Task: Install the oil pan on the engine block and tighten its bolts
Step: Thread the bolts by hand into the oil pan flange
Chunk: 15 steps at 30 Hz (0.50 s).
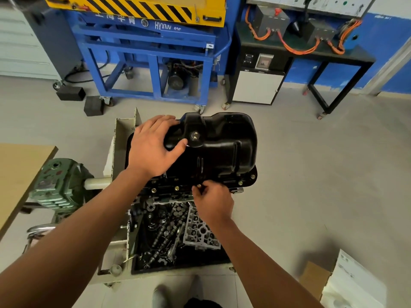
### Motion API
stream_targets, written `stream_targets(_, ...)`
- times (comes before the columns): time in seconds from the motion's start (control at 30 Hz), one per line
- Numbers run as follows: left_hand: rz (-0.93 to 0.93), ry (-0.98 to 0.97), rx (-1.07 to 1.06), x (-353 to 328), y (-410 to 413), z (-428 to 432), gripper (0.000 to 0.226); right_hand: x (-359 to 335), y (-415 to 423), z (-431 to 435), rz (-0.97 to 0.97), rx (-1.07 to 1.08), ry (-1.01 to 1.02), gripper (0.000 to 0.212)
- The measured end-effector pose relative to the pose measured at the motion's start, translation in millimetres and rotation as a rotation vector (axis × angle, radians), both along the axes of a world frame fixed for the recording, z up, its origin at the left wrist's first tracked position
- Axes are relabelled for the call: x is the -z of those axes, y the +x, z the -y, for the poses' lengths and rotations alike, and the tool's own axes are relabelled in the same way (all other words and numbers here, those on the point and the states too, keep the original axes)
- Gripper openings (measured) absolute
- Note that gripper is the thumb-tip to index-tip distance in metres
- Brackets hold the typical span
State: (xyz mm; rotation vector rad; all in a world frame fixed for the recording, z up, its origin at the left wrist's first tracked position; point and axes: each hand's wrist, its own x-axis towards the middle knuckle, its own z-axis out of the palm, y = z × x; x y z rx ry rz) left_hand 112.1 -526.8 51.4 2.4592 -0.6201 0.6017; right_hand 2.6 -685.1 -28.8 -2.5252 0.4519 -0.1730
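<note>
The black oil pan (pixel 222 147) lies upside down on the engine block (pixel 160 193), its drain plug (pixel 195 136) facing up. My left hand (pixel 153 145) rests flat on the pan's left end with the fingers spread. My right hand (pixel 212 200) is at the pan's near flange and pinches a brass-coloured bolt (pixel 199 186) between fingertips. Other bolts sit in the flange, such as one bolt (pixel 176 188) to the left and two bolts (pixel 240 182) at the right corner.
The block hangs on a pale engine stand (pixel 121 138) with a green gearbox (pixel 56 185) at the left. Below it, a black tray (pixel 178 263) holds camshafts and a cylinder head. A blue frame cart (pixel 151 63) and a black bench (pixel 311 54) stand behind. Paper and cardboard (pixel 347 283) lie at the lower right.
</note>
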Motion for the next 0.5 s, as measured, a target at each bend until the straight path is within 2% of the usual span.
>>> stream_targets(0.1,-0.034,-0.013,-0.024,-4,-7,3,0.053,3,-1,1,0.073,-0.023,0.099,0.036)
stream_targets(0.27,-0.116,-0.107,-0.070,-6,-32,11,0.050,-4,-3,2,0.079,-0.023,0.085,0.038)
stream_targets(0.4,-0.130,-0.292,-0.055,0,-58,5,0.037,-23,-11,-14,0.236,-0.152,0.244,0.030)
stream_targets(0.5,-0.180,-0.344,-0.087,13,-84,-21,0.028,-37,-10,-33,0.297,-0.293,0.353,0.027)
